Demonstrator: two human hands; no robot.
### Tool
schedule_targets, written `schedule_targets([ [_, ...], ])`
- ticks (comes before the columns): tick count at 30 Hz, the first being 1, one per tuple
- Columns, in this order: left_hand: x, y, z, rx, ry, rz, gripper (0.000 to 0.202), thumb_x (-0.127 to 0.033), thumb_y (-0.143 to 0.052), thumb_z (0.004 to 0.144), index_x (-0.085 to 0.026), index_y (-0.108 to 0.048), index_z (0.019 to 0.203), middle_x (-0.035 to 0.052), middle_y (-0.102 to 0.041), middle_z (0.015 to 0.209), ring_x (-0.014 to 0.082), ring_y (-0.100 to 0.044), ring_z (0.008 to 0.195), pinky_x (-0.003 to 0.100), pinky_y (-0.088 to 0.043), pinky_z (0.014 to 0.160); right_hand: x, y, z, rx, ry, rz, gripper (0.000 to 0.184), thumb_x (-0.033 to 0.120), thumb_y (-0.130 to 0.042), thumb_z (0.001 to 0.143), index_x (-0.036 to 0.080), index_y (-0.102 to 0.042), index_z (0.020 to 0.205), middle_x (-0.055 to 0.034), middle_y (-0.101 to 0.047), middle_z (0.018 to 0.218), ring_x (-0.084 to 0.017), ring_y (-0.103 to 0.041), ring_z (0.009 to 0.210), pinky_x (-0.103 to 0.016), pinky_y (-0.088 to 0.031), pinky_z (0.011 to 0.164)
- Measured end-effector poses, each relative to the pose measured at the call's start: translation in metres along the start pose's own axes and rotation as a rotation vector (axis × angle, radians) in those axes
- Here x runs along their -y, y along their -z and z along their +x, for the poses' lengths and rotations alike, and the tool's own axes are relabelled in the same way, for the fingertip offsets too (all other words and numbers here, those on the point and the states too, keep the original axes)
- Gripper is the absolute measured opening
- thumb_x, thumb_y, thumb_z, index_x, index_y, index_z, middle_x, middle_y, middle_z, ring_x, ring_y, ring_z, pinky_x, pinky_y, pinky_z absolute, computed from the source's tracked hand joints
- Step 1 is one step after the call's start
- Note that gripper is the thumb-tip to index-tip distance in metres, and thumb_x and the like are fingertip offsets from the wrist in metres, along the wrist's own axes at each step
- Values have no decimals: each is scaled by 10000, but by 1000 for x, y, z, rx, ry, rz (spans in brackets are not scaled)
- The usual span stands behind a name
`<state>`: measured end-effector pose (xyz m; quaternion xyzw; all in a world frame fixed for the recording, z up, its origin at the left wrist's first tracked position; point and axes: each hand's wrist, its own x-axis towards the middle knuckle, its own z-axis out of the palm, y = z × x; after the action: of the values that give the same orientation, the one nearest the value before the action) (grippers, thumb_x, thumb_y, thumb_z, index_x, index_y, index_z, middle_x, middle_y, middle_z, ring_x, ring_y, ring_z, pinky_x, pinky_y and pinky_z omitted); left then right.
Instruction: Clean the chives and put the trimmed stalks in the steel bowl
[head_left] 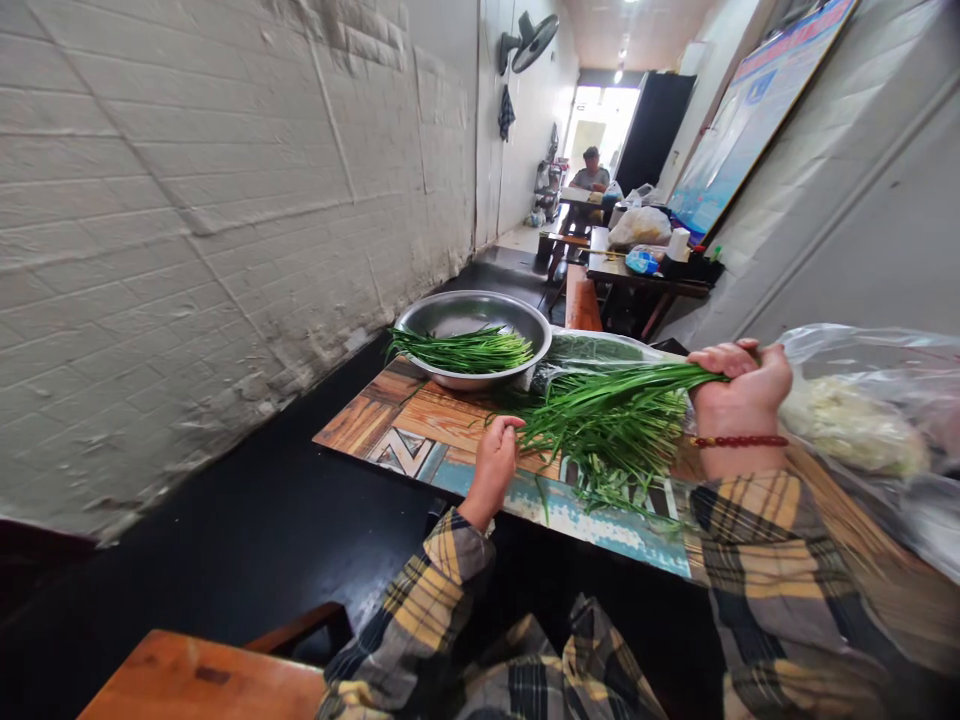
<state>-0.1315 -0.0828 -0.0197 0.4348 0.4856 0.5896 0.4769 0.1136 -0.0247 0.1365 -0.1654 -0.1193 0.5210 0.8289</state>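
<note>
My right hand (pixel 742 385), raised at the right of the table, is closed around one end of a bunch of garlic chives (pixel 630 390). The long green leaves stretch leftward from it over a pile of more chives (pixel 637 440) on the table. At the left ends of the leaves, my left hand (pixel 496 460) is closed in a pinch on some chive tips. A steel basin (pixel 472 303) behind my left hand holds a neat bundle of chives (pixel 480 350).
Beyond the chives on the patterned table (pixel 442 420) lies a clear plastic bag (pixel 600 347). More plastic bags (pixel 862 420) with pale contents stand at the right. A wooden stool (pixel 210 680) is at lower left. A person (pixel 591 172) sits at a far table.
</note>
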Motion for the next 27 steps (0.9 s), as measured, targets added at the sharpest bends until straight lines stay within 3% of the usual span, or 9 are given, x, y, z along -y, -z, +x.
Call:
schedule_targets([
  [3,0,12,9,93,-247,324,167,-271,-538,855,-183,-671,904,57,-631,836,188,-600,832,288,-462,748,5,2,3,-24,-11,33,413,365,-264,976,186,-370,619,132,-145,425,-38,-228,285,-186,-291,340],
  [5,0,16,12,153,-374,509,194,-222,-546,849,-180,-691,970,112,-645,1087,238,-578,1058,362,-429,931,5,7,6,-60,-14,67,402,360,-263,977,189,-363,627,134,-159,419,-37,-244,279,-179,-304,335],
  [7,-1,19,12,133,-417,649,229,-206,-538,858,-181,-687,1030,130,-630,1173,255,-561,1116,405,-395,990,3,12,9,-85,-12,92,386,349,-258,976,191,-360,639,136,-171,417,-37,-260,275,-172,-308,330],
  [11,1,24,7,78,-390,785,228,-206,-541,865,-201,-694,1035,103,-694,1057,251,-594,1043,409,-404,965,1,19,13,-90,-16,111,371,336,-258,972,191,-360,647,135,-189,415,-36,-275,268,-168,-309,329],
  [15,4,27,7,81,-334,689,194,-177,-569,826,-206,-714,952,82,-715,891,239,-626,890,358,-448,852,1,18,15,-80,-31,102,374,345,-273,972,196,-364,641,129,-190,409,-50,-279,273,-182,-325,335],
  [19,2,26,11,34,-373,619,125,-174,-580,813,-205,-701,824,56,-655,806,205,-600,814,314,-448,790,2,15,11,-66,-31,80,404,357,-258,981,190,-377,633,129,-179,410,-51,-272,284,-185,-326,340],
  [23,-24,14,9,-102,-360,477,194,-268,-533,876,-181,-672,979,69,-603,907,184,-578,818,302,-459,768,-9,6,-12,22,-27,-4,432,363,-281,991,175,-397,619,127,-193,417,-36,-250,305,-178,-299,358],
  [25,-46,2,2,-49,-386,350,263,-329,-520,897,-182,-650,1072,90,-594,1020,201,-585,934,306,-469,819,-20,-3,-31,110,-37,-63,440,390,-319,988,173,-413,617,125,-189,418,-38,-243,320,-180,-285,366],
  [27,-67,-11,-5,119,-448,255,330,-355,-546,888,-196,-619,1168,103,-585,1151,217,-578,1023,331,-451,912,-31,-14,-49,186,-61,-87,424,392,-358,979,174,-427,621,127,-174,417,-41,-227,324,-183,-266,366],
])
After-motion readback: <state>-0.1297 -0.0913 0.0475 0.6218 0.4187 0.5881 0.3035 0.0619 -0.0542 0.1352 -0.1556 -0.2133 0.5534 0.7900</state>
